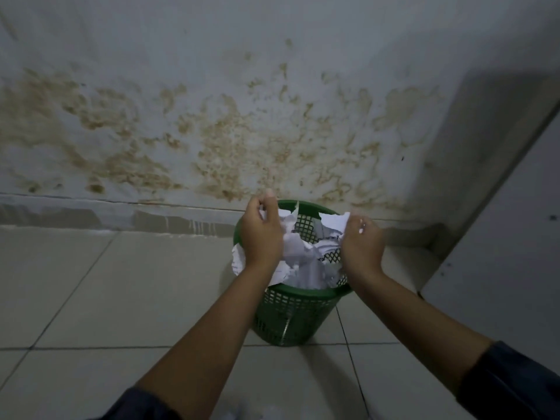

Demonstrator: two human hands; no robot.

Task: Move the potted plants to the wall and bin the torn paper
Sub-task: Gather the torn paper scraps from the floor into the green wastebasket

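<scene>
Overhead, both hands point(312, 237) hold torn paper point(303, 259) — print unreadable — above green bin point(291, 316).

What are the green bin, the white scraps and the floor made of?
Green bin: looks like moulded plastic, slightly glossy, with a lattice of square holes and a solid rim.
White scraps: thin matte paper, going by the ragged torn edges and creases.
Floor: probably glazed ceramic tile, pale with a faint sheen and dark grout lines.

stained wall point(212, 116), tiled floor point(106, 292), white panel point(500, 253) at right
</scene>
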